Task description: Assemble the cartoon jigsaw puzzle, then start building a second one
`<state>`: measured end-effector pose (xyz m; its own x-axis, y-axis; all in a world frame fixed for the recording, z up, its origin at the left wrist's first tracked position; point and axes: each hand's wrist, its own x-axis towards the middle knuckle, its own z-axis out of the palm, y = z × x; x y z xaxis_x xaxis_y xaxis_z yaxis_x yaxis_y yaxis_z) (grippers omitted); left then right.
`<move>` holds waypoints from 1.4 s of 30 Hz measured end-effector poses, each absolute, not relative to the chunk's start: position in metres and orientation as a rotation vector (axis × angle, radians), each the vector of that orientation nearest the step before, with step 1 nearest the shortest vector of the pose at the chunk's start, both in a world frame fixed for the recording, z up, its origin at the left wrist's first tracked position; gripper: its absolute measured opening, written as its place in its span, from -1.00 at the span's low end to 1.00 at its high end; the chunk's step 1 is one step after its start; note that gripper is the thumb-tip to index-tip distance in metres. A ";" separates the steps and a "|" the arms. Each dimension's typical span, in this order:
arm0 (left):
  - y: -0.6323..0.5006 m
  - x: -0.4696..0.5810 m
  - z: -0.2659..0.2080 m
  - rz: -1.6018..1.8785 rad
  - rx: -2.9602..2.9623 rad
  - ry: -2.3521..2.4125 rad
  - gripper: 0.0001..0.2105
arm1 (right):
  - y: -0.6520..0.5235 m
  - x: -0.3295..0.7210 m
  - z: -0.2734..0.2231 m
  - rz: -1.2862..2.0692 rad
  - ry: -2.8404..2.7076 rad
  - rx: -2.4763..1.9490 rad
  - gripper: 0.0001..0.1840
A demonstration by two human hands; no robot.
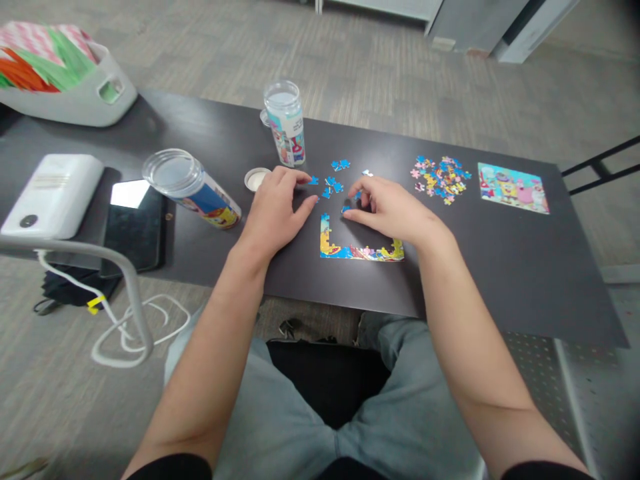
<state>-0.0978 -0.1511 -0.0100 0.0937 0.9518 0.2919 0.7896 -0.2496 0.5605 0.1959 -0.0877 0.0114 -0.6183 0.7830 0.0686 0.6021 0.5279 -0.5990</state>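
Observation:
My left hand rests on the dark table with thumb and index finger spread apart. Beside its index fingertip lies a small blue puzzle piece. My right hand is curled, with a blue puzzle piece at the tip of its thumb; its other fingers partly cover another bit of blue. Below the hands is a joined puzzle border, with a bottom edge and sides rising left and right. The right side is partly hidden by my right wrist. Several loose blue pieces lie between the hands.
Right of my hands are a heap of mixed pieces and a picture card. Two clear-topped cans and a round lid stand left. Further left are a tablet, a white device and a basket.

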 end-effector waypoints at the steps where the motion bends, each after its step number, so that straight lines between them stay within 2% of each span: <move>1: -0.151 -0.098 -0.010 0.888 2.119 1.739 -0.70 | -0.088 0.193 0.008 0.738 -2.422 -1.163 -0.65; 4: -0.151 -0.096 -0.012 0.876 2.133 1.765 -0.78 | -0.087 0.192 0.002 0.652 -2.384 -1.197 -0.64; 13: -0.152 -0.098 -0.012 0.933 2.072 1.881 -0.73 | -0.069 0.220 0.001 0.563 -2.180 -1.370 -0.91; 19: -0.152 -0.092 -0.014 0.835 2.148 1.788 -0.59 | -0.068 0.221 0.001 0.610 -2.184 -1.351 -0.89; 23: -0.152 -0.089 -0.020 0.912 2.095 1.862 -0.39 | -0.069 0.221 0.007 0.588 -2.135 -1.424 -0.82; 25: -0.151 -0.091 -0.022 0.918 2.068 1.910 -0.37 | -0.068 0.225 0.010 0.581 -2.098 -1.477 -0.80; 32: -0.152 -0.094 -0.010 0.798 2.092 1.890 -0.65 | -0.062 0.251 0.013 0.612 -2.138 -1.531 -0.88; 34: -0.153 -0.093 -0.006 0.793 2.072 1.905 -0.68 | -0.061 0.256 0.013 0.697 -2.190 -1.513 -0.92; 38: -0.153 -0.091 -0.002 0.806 2.032 1.926 -0.68 | -0.061 0.259 0.015 0.835 -2.253 -1.441 -0.83; 42: -0.155 -0.090 -0.001 0.816 2.015 1.926 -0.68 | -0.061 0.257 0.016 0.906 -2.275 -1.387 -0.88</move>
